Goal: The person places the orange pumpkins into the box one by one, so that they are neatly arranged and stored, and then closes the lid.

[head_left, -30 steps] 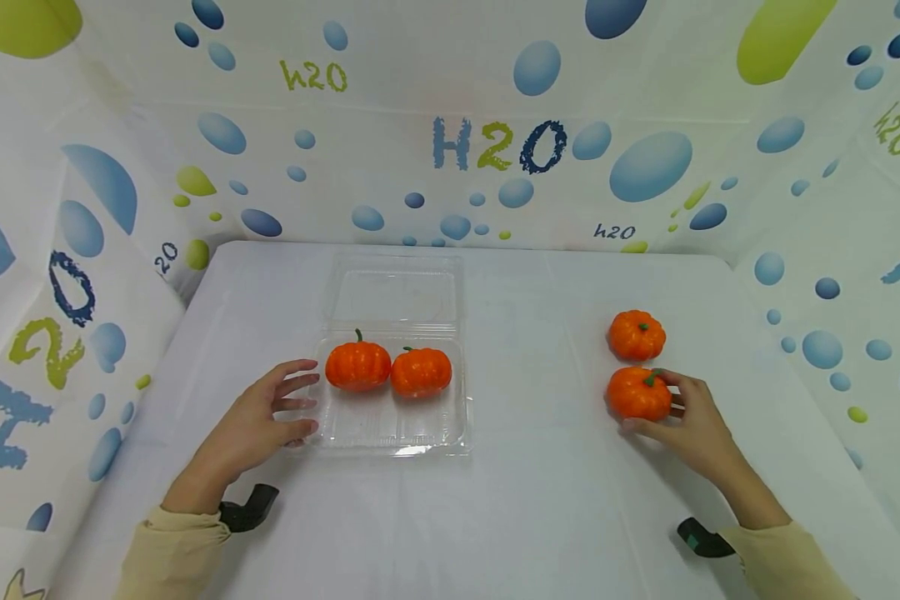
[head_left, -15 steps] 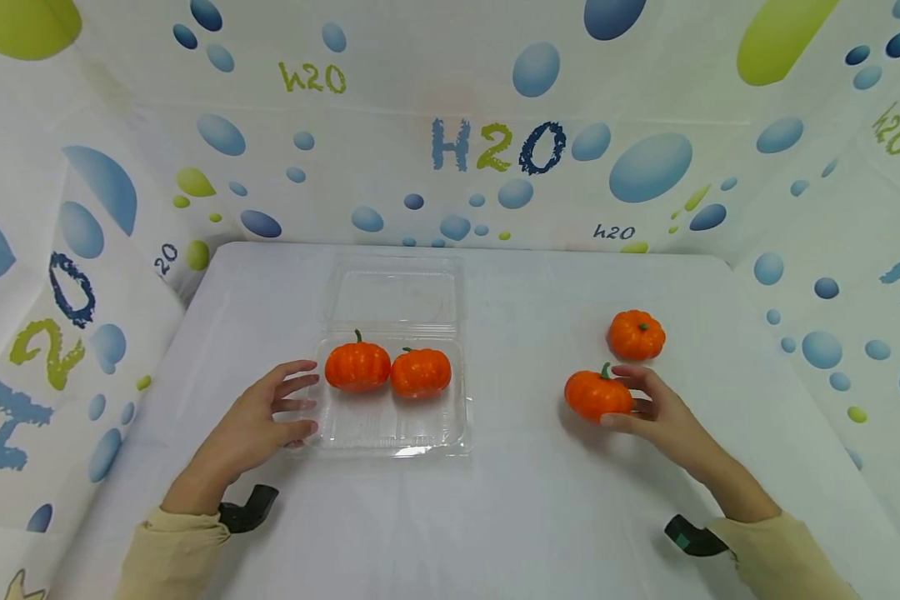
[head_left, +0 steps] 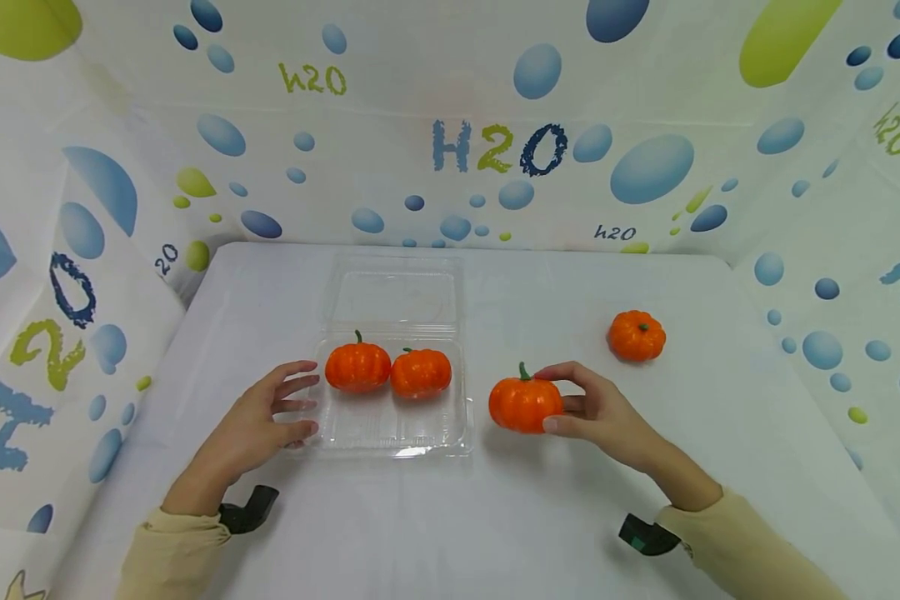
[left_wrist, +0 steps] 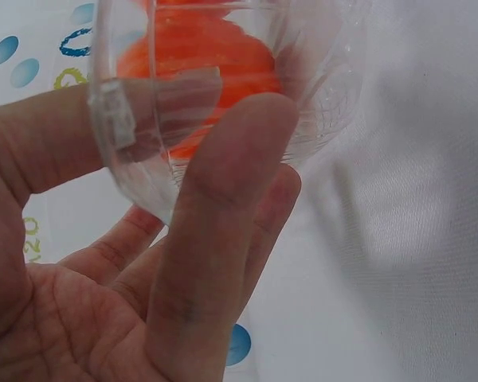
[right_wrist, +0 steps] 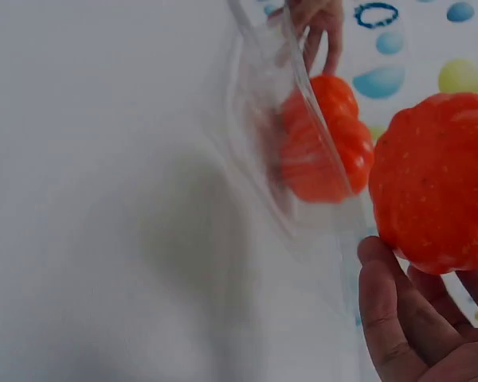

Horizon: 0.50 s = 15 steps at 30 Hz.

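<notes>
Change: the right hand (head_left: 607,417) has carried one glossy orange ribbed toy pumpkin with a green stem (head_left: 525,406) leftward across the white cloth-covered counter (head_left: 570,533). A second ago it sat right next to the lone orange pumpkin at the far right (head_left: 636,336); now those two are well apart.

Current position: held pumpkin is just right of the clear plastic hinged container (head_left: 435,425), not over it. Its shadow falls on the cloth below, so it's off the surface. Stem roughly up. Right wrist view shows a gap to the plastic.

Right hand: thumb and fingers pinch the held pumpkin from its right side. Left hand (head_left: 258,429): fingers spread, slightly bent, at the container's left edge; hasn't visibly moved. Left wrist view has thumb and fingers close about the clear wall; can't tell how much force, if any. Looks like steadying.

Container: lid (head_left: 397,296) laid back on the far side. Left orange pumpkin (head_left: 357,367) and right orange pumpkin (head_left: 421,373) sit side by side in the rear half; front half bare.

Meaning: sideways carry looks mostly done, with the container's right wall still between. Count: two in, one in hand, one on the counter.
</notes>
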Each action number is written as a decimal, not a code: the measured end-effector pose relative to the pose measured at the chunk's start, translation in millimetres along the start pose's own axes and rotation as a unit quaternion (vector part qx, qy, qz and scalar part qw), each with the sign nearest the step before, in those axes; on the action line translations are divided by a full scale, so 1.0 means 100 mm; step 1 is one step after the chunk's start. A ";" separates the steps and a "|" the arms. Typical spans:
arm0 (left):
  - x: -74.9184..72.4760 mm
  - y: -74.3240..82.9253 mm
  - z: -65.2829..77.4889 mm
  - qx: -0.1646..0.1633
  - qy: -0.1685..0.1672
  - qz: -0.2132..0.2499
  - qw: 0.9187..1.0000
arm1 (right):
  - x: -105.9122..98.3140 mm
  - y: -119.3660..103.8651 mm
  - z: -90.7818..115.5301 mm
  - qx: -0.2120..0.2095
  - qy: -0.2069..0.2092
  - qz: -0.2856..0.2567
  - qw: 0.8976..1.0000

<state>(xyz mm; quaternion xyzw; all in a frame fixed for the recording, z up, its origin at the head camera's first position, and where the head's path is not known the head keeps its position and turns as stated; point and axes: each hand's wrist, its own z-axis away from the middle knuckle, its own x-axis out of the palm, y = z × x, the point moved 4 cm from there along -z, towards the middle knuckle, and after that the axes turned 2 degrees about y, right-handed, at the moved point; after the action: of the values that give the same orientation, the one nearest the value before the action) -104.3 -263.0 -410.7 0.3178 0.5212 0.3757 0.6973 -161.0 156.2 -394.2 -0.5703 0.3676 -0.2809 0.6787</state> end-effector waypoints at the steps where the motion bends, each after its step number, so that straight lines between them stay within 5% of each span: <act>1: 0.00 0.00 0.00 0.000 0.000 0.000 1.000 | 0.04 -0.02 -0.02 -0.004 -0.004 -0.005 1.000; 7: 0.00 0.00 0.01 -0.001 0.000 0.000 1.000 | 0.26 -0.10 -0.16 -0.042 -0.018 -0.023 0.999; 15: 0.00 0.01 0.00 0.004 0.002 0.002 1.000 | 0.51 -0.13 -0.29 -0.064 -0.012 0.017 0.998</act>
<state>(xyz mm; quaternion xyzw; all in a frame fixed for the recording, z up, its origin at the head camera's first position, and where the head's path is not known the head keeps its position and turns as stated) -104.3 -262.6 -410.4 0.3212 0.5233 0.3755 0.6943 -154.9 96.2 -392.4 -0.6099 0.3864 -0.2381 0.6496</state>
